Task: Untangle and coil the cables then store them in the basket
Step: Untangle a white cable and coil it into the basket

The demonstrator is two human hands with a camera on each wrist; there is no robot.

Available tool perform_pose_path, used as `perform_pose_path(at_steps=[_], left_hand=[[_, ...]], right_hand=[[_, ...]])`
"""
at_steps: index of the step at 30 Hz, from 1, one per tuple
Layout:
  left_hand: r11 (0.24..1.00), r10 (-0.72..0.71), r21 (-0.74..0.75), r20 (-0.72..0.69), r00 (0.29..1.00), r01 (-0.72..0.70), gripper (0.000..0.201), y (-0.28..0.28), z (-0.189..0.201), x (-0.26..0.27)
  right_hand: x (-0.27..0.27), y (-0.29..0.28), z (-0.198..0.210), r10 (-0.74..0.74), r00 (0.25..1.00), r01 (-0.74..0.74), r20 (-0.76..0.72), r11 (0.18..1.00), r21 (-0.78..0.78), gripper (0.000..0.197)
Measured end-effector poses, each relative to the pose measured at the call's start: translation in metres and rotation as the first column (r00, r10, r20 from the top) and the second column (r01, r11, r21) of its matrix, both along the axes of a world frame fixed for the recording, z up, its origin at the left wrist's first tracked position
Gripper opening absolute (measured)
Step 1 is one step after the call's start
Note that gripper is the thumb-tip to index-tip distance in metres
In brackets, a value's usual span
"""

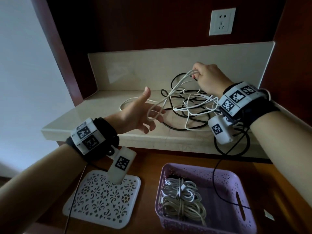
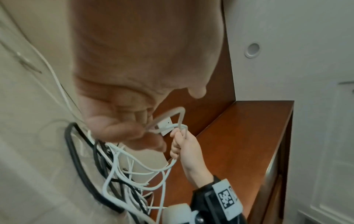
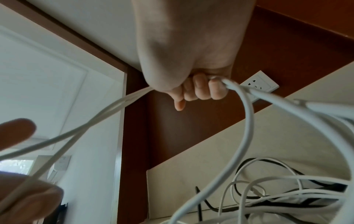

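**White cable strung between both hands, axis running left-low to right-high**

The right hand (image 1: pixel 209 78) is fisted round several strands of white cable (image 1: pixel 175 88), raised above the tangle (image 1: pixel 190 108) on the shelf (image 1: pixel 101 115). The strands run down and leftward to a loop draped over the fingers (image 1: pixel 157 114) of the left hand (image 1: pixel 135 117), whose palm is spread and grips nothing. Black cable (image 1: pixel 170 127) lies mixed in the tangle. The left hand is nearer the free loop; judged next, it closes there. The basket (image 1: pixel 239 184) below holds coiled bundles.
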State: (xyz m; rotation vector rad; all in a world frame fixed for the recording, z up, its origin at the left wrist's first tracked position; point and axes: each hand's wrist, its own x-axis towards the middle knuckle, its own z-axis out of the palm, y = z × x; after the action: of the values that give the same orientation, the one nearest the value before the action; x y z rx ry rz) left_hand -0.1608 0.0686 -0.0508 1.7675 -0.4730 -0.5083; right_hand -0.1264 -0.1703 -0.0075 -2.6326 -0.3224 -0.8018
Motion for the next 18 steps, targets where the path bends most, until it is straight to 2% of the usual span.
perform_pose_path(at_steps=[2,7,11,14,16,18], left_hand=[[0.999,-0.012,0.032,-0.013,1.000,0.013,0.074,-0.008,0.001,-0.001],[0.986,-0.075,0.155,0.108,0.991,0.057,0.066,-0.019,-0.001,-0.004],[0.966,-0.110,0.254,0.217,0.970,0.053,0.037,-0.021,0.003,-0.009],[0.940,-0.049,0.337,0.272,0.961,-0.048,0.025,-0.017,0.004,-0.007],[0.853,-0.016,0.468,0.463,0.886,-0.230,0.024,-0.016,0.000,0.000],[0.705,-0.056,0.568,0.640,0.766,-0.423,0.026,-0.016,-0.004,0.005]], right_hand=[[-0.001,0.006,0.002,0.012,1.000,-0.012,-0.006,1.000,-0.011,0.021],[-0.002,0.008,0.005,-0.024,0.999,0.023,-0.037,0.999,-0.033,0.021],[-0.005,0.009,0.005,-0.031,0.997,0.027,-0.068,0.998,-0.057,0.021],[-0.009,0.010,0.006,-0.022,0.997,0.014,-0.076,0.996,-0.093,0.021],[-0.012,0.011,0.006,-0.036,0.995,0.024,-0.089,0.991,-0.131,0.021],[-0.014,0.014,0.006,-0.050,0.994,0.032,-0.095,0.984,-0.175,0.021]])
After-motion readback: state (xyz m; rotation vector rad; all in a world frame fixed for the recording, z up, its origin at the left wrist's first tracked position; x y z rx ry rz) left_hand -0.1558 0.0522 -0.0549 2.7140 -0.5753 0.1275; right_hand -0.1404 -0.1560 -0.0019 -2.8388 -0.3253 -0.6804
